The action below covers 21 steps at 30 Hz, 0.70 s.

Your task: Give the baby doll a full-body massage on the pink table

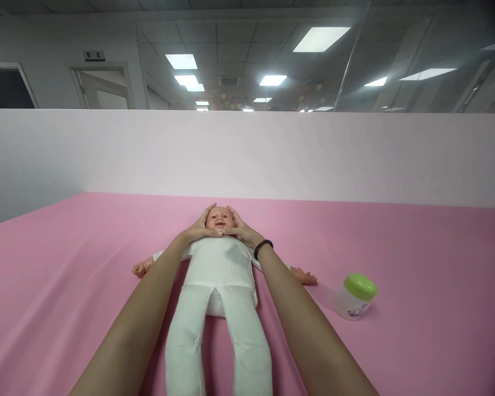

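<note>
A baby doll (216, 264) lies on its back on a pink sheet (400, 253), with a plastic head and a white cloth body and legs. My left hand (200, 226) cups the left side of the picture's doll head (219, 219), its fingers along the cheek and temple. From the other side, my right hand (240, 227) holds the head the same way, with a dark bead bracelet (263, 248) on that wrist. The doll's plastic hands stick out to both sides. A round jar with a green lid (356, 296) stands to the right of the doll, out of reach of both hands' current spot.
A pale pink wall (247, 154) rises behind the far edge of the sheet. Above it are glass panels, ceiling lights and doorways of an office room. No other person is in view.
</note>
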Available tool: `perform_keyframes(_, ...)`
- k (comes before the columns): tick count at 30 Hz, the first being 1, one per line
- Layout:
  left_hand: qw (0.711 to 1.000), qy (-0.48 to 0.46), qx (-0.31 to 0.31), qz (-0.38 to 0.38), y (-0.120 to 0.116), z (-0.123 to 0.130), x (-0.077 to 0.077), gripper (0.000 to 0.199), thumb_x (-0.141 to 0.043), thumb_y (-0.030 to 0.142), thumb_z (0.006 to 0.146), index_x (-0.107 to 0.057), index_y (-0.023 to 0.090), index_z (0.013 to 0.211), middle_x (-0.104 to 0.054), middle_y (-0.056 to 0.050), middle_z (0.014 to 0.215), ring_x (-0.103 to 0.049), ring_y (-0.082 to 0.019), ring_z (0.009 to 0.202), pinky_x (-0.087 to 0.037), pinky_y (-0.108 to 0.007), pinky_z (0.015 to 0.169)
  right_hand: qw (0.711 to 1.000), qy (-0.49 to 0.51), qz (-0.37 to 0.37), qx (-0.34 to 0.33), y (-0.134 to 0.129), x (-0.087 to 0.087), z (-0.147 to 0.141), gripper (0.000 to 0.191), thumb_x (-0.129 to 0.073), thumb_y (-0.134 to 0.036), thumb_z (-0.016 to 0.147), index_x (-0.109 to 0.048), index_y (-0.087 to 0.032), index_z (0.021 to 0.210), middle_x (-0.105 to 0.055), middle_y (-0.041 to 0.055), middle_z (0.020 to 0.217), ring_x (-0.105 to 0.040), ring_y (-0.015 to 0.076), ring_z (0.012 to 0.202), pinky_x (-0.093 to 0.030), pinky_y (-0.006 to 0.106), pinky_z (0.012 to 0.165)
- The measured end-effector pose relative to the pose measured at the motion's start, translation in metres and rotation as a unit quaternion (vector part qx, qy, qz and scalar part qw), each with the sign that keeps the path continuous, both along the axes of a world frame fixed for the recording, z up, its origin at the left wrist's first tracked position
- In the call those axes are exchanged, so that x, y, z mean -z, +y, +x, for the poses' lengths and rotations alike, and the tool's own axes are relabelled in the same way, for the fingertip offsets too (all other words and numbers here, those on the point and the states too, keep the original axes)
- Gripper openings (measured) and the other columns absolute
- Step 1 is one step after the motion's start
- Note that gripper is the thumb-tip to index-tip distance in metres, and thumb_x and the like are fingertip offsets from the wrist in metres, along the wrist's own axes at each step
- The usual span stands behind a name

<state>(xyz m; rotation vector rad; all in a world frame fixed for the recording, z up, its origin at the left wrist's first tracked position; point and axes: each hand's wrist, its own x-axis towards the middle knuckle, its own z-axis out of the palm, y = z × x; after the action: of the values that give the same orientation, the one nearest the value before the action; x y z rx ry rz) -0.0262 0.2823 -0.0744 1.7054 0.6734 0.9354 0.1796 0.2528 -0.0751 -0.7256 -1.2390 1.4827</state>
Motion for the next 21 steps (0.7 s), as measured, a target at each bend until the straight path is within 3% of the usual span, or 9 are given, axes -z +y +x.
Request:
perform_keyframes(4,1.000,-0.003,0.004,0.000,0.0001,0.0020,-0.0009,0.128,-0.093,0.031,0.060,-0.013,0.031,0.160,-0.028,-0.016,0.160,-0.039,-0.037,0.143,-0.038,-0.050,0.116,1.000,-0.005,-0.002,-0.011,-0.0017,-0.0006,0.0005,0.109,-0.083,-0.008,0.059,-0.034,-0.032,0.153,-0.045,0.0088,0.150,-0.057,0.0223,0.125,-0.051,0.037,0.102)
perform_keyframes(9,1.000,0.002,-0.009,0.001,-0.0019,0.0001,-0.0009,0.121,-0.092,0.030,0.063,-0.017,0.034,0.159,-0.029,-0.016,0.159,-0.034,-0.038,0.145,-0.036,-0.052,0.117,1.000,-0.005,-0.005,-0.020,0.0002,-0.0005,0.0010,0.110,-0.081,-0.006,0.061,-0.031,-0.031,0.155,-0.048,0.0093,0.147,-0.059,0.0223,0.123,-0.052,0.038,0.101)
perform_keyframes(12,1.000,0.000,0.009,-0.009,-0.0036,-0.0014,-0.0016,0.121,-0.089,0.029,0.066,-0.014,0.034,0.160,-0.034,-0.017,0.157,-0.041,-0.036,0.142,-0.034,-0.052,0.117,1.000,-0.003,-0.006,-0.015,0.0024,0.0004,0.0014,0.105,-0.082,-0.007,0.064,-0.033,-0.032,0.154,-0.048,0.0089,0.147,-0.060,0.0230,0.120,-0.054,0.038,0.098)
perform_keyframes(14,1.000,-0.003,0.016,-0.016,-0.0051,-0.0017,-0.0028,0.119,-0.088,0.028,0.068,-0.013,0.035,0.160,-0.034,-0.017,0.157,-0.045,-0.035,0.139,-0.034,-0.052,0.118,1.000,0.000,-0.004,-0.007,0.0040,0.0011,0.0010,0.092,-0.081,-0.011,0.070,-0.039,-0.030,0.150,-0.049,0.0093,0.146,-0.061,0.0236,0.118,-0.054,0.040,0.097)
perform_keyframes(18,1.000,0.003,0.009,-0.016,-0.0065,-0.0018,-0.0037,0.113,-0.085,0.028,0.070,-0.016,0.037,0.160,-0.026,-0.014,0.162,-0.042,-0.036,0.141,-0.034,-0.052,0.117,1.000,0.013,0.005,0.013,0.0062,0.0021,-0.0013,0.046,-0.067,-0.031,0.093,-0.054,-0.018,0.136,-0.055,0.0115,0.135,-0.060,0.0250,0.116,-0.055,0.046,0.096)
perform_keyframes(21,1.000,0.009,0.003,-0.011,-0.0044,-0.0018,-0.0019,0.116,-0.087,0.031,0.069,-0.014,0.036,0.160,-0.025,-0.015,0.162,-0.037,-0.036,0.144,-0.035,-0.051,0.117,1.000,0.016,0.005,0.023,0.0066,0.0022,-0.0023,0.040,-0.062,-0.036,0.096,-0.057,-0.017,0.131,-0.057,0.0111,0.131,-0.060,0.0243,0.114,-0.054,0.046,0.096)
